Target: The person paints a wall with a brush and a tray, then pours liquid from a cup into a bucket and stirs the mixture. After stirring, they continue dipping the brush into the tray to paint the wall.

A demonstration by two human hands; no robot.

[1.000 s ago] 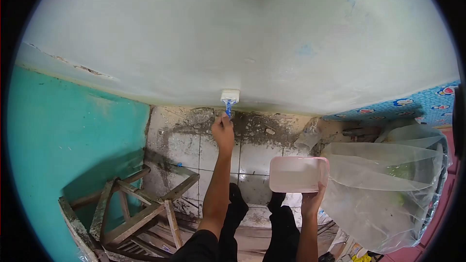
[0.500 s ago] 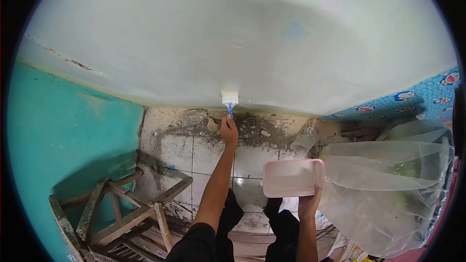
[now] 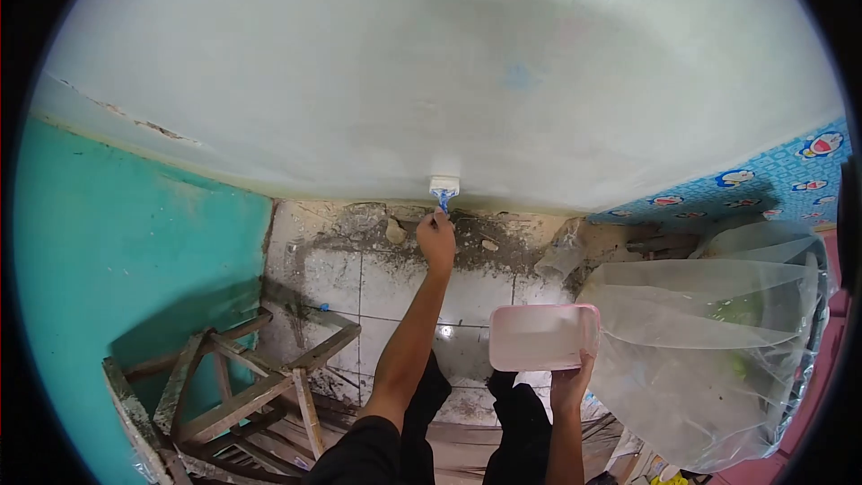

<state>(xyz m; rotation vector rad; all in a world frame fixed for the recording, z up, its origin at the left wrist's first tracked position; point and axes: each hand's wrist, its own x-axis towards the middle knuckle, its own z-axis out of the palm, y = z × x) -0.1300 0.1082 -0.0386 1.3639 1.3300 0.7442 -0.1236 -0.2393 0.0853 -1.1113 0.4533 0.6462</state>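
The paintbrush (image 3: 444,187) is near the centre of the frame, its bristles against the pale wall (image 3: 359,81). The left hand (image 3: 436,239) pinches its blue handle between thumb and fingers, the arm stretched upward from lower centre. Lower right of centre, the right hand (image 3: 571,383) grips the edge of a pink-rimmed container (image 3: 539,339), forearm nearly vertical. Cartoon figures mark the blue wall covering (image 3: 772,166) at right.

Dirt (image 3: 521,253) and pale chunks (image 3: 395,232) litter the tiled floor (image 3: 478,295).
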